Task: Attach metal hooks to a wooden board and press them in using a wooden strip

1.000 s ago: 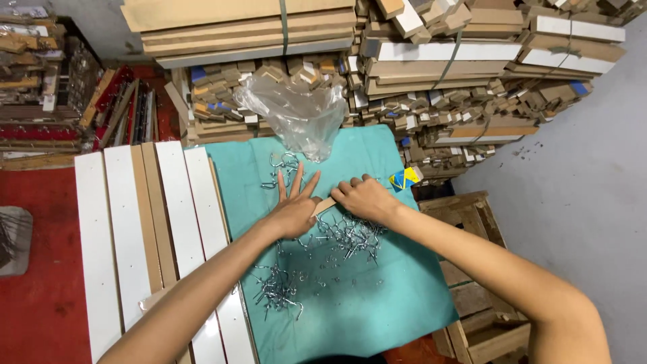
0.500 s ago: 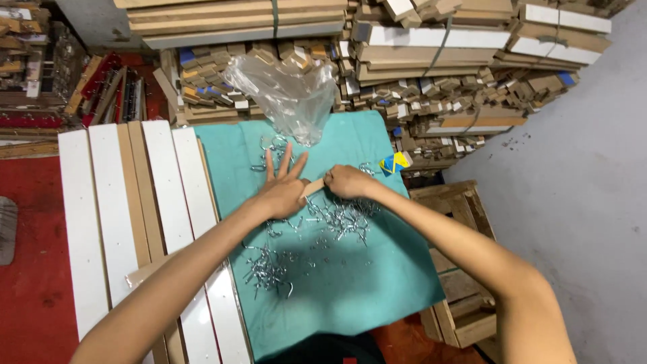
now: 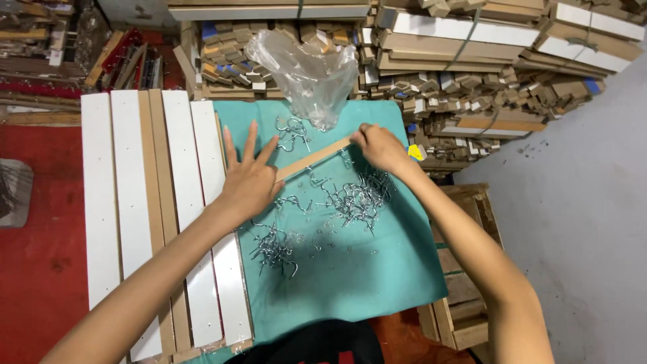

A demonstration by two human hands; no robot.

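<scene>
While the slim tan wooden strip (image 3: pixel 313 159) lies diagonally on the teal cloth (image 3: pixel 350 269), its lower end is pinned under the spread left hand (image 3: pixel 251 180) and its upper end is pinched by the right hand (image 3: pixel 379 145).

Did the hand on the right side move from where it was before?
Yes. The right hand was close beside the left hand over the green cloth; now it sits farther off, at the far end of the wooden strip, nearer the plastic bag.
</scene>
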